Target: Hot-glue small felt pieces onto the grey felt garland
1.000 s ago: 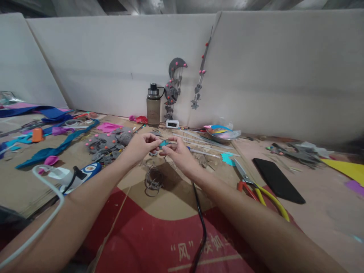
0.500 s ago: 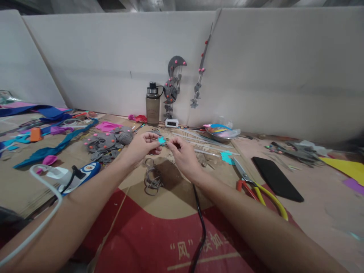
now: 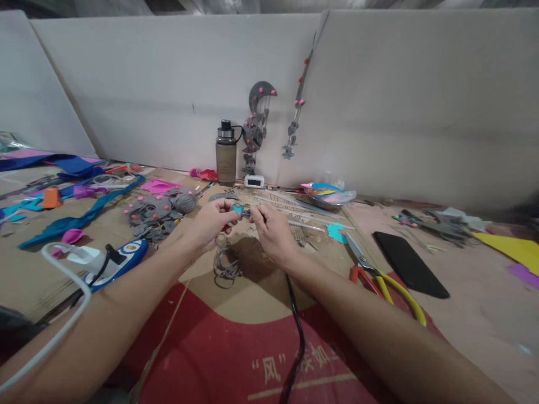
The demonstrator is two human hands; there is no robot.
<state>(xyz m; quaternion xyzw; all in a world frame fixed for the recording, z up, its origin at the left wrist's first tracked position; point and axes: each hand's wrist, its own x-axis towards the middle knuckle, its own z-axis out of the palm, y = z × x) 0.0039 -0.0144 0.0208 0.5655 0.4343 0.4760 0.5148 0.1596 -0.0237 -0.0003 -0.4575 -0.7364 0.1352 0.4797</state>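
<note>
Between the thumb and fingers of my left hand (image 3: 215, 221) is a small turquoise felt star (image 3: 237, 209). My right hand (image 3: 273, 231) is closed in a pinch just to the right of it. A small dark bit shows between the star and my right fingertips; what it is I cannot make out. Below both hands, a loose tangle of grey yarn (image 3: 227, 268) rests on the cardboard. Several turquoise felt pieces (image 3: 337, 232) lie to the right, at the tips of the scissors (image 3: 362, 259) with red and yellow handles.
A black phone (image 3: 408, 265) lies right of the scissors. Behind stand a bottle (image 3: 226, 160) and a small digital clock (image 3: 254, 182). Clear glue sticks (image 3: 305, 224) lie beyond my right hand. Grey felt pieces (image 3: 151, 210) and a blue power strip (image 3: 135, 252) are at left.
The turquoise star has turned and dipped slightly between my left fingers. My right fingers have shifted a little and stay close beside it.
</note>
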